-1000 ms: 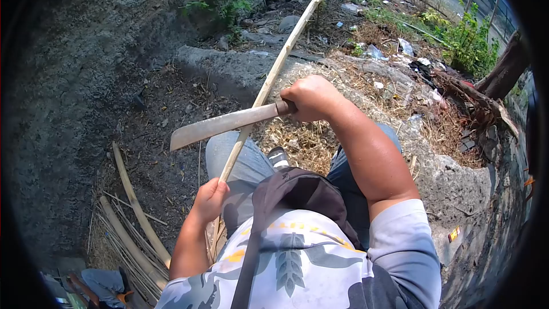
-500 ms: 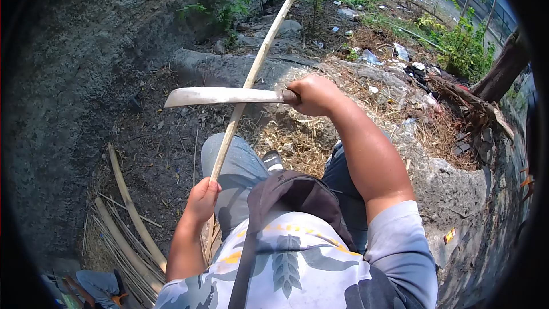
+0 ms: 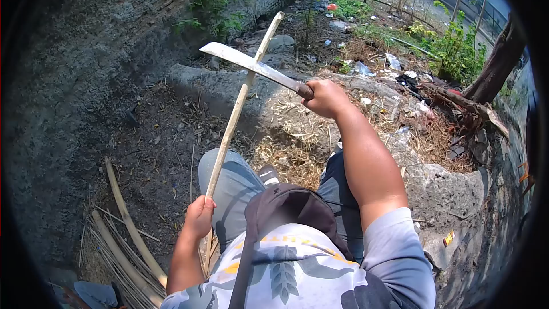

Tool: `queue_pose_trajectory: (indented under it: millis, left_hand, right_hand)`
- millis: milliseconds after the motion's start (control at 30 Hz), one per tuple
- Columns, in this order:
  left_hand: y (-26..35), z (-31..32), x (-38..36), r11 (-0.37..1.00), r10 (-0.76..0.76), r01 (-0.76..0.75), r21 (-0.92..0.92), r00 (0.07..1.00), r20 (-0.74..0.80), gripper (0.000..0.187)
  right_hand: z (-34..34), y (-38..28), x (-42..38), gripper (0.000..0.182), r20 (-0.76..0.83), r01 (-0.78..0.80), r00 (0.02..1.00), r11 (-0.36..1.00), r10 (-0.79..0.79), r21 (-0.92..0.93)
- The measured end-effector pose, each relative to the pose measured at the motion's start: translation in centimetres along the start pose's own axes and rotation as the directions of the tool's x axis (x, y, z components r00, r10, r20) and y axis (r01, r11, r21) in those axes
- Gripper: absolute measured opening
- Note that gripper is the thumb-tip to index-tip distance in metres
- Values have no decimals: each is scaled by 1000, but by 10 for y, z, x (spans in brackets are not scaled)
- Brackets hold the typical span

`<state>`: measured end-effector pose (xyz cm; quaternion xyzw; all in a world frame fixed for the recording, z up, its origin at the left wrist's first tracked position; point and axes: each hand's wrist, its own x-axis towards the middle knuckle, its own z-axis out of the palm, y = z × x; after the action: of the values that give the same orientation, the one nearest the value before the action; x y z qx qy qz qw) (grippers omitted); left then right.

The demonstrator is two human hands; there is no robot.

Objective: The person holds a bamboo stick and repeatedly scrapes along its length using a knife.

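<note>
My left hand (image 3: pixel 199 216) is closed round the lower part of a long pale stick (image 3: pixel 231 123), which slants up and to the right over my left knee. A brown handle is in my right hand (image 3: pixel 325 98), the grip of a machete (image 3: pixel 277 74). Its broad blade crosses the upper half of the stick, tip pointing to the upper left. Whether the edge touches the wood I cannot tell. My fingers partly hide the handle.
Curved poles (image 3: pixel 132 223) and thin strips lie at the lower left beside a rough wall (image 3: pixel 74 109). Pale shavings (image 3: pixel 291 151) cover the ground ahead. A tree trunk (image 3: pixel 498 68) leans at the right. Part of another person (image 3: pixel 96 294) shows at the lower left.
The machete has moved up along the stick and tilted, its tip now higher and further right. The stick's top end sits slightly lower and further left in view.
</note>
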<state>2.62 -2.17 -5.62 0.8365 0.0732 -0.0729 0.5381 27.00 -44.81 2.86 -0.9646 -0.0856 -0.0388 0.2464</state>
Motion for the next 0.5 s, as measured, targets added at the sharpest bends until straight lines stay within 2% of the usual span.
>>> queue_pose_trajectory:
  millis: [67,100,167,200,233,367,433,500]
  left_hand:
    - [-2,3,3,996,-42,44,-72,999,21,34]
    - [2,6,4,1000,-1,1,-29,1000,9,33]
    - [12,8,6,995,85,-84,63,996,-17,33]
    - [2,7,13,980,177,-176,88,984,-4,33]
    - [2,6,12,982,156,-155,111,988,-4,33]
    - [2,-5,2,989,47,-49,143,999,19,34]
    - [4,-12,-14,993,-3,-2,114,999,43,35]
    - [14,-20,-28,997,-22,18,78,998,61,36]
  right_hand:
    - [-1,-22,-10,22,52,54,997,998,-52,-27]
    - [1,-29,-12,22,70,162,985,984,-157,-70]
    - [10,-43,-14,21,172,271,953,956,-250,-115]
    - [15,-51,-14,22,213,343,928,923,-305,-172]
    - [18,-56,-14,22,257,413,898,883,-356,-224]
    - [28,-38,-4,15,101,524,847,789,-522,-321]
    - [5,-26,-1,19,47,208,978,962,-203,-179]
    - [-1,-3,11,22,27,-42,999,989,38,145]
